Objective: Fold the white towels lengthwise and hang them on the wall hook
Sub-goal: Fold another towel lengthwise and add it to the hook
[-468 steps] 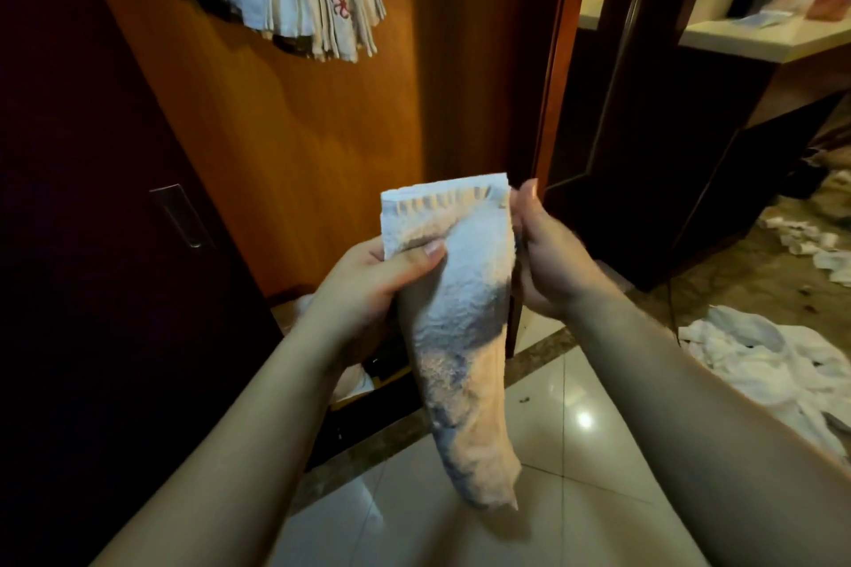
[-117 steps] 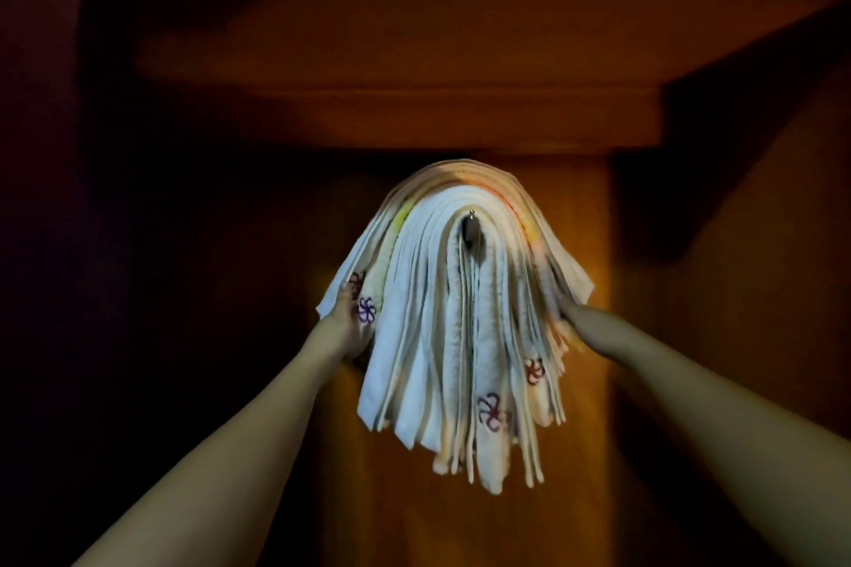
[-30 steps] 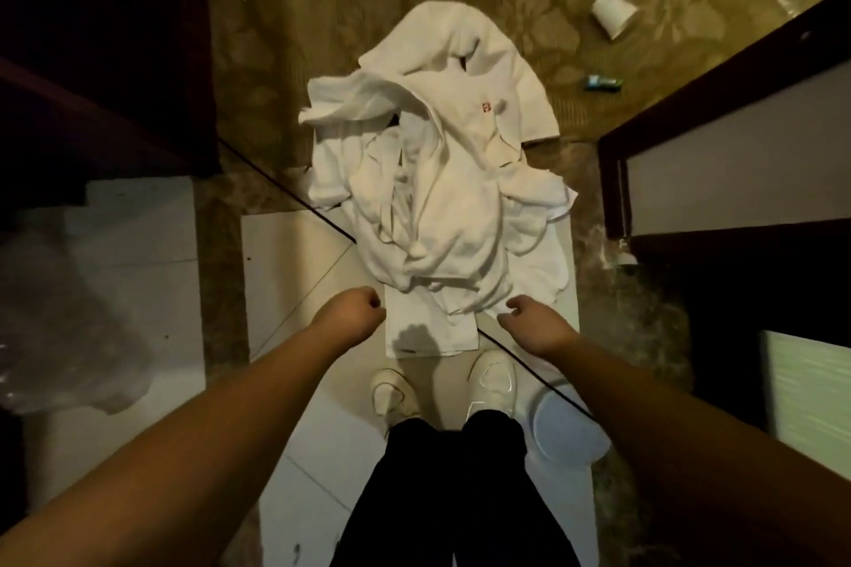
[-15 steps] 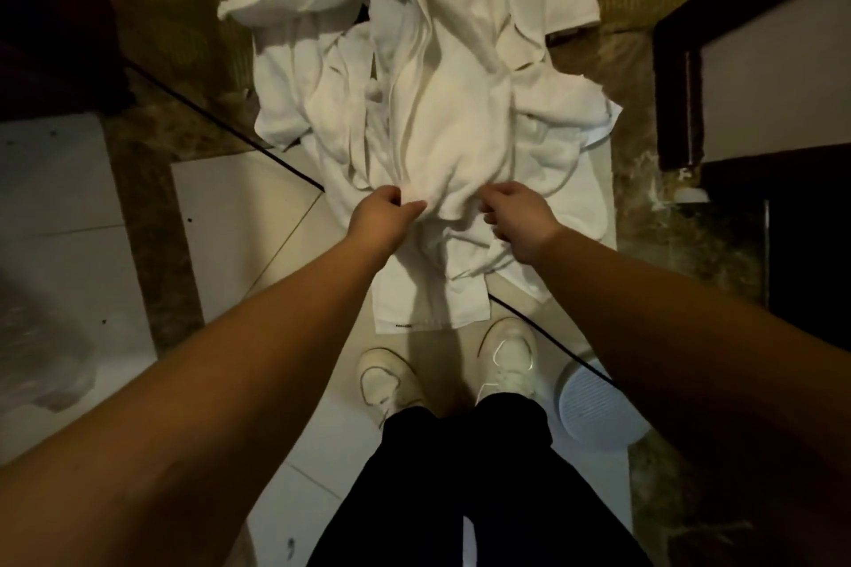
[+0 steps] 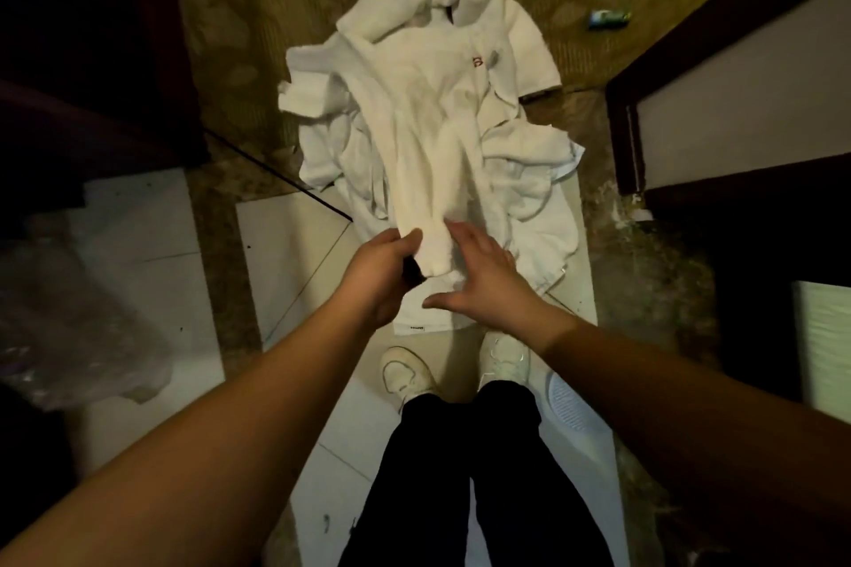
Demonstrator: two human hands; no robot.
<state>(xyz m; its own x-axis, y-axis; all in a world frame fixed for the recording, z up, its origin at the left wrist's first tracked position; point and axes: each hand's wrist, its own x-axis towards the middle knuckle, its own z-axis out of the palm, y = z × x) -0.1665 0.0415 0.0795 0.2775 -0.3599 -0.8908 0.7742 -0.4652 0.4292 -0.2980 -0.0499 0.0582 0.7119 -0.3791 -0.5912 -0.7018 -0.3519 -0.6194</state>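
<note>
Two hands over towel pile (image 5: 428, 120) on floor (image 5: 285, 253). Left hand (image 5: 375, 276) pinches lifted end of towel (image 5: 423, 198), thumb on top. Right hand (image 5: 488, 285) spread, fingers straight, just beside same end. White shoes (image 5: 407, 375) below pile.

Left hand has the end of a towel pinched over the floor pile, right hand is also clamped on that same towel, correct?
Not quite. In the head view the left hand does grip the towel end over the pile, but the right hand is open, fingers spread beside it, no grip.
</note>
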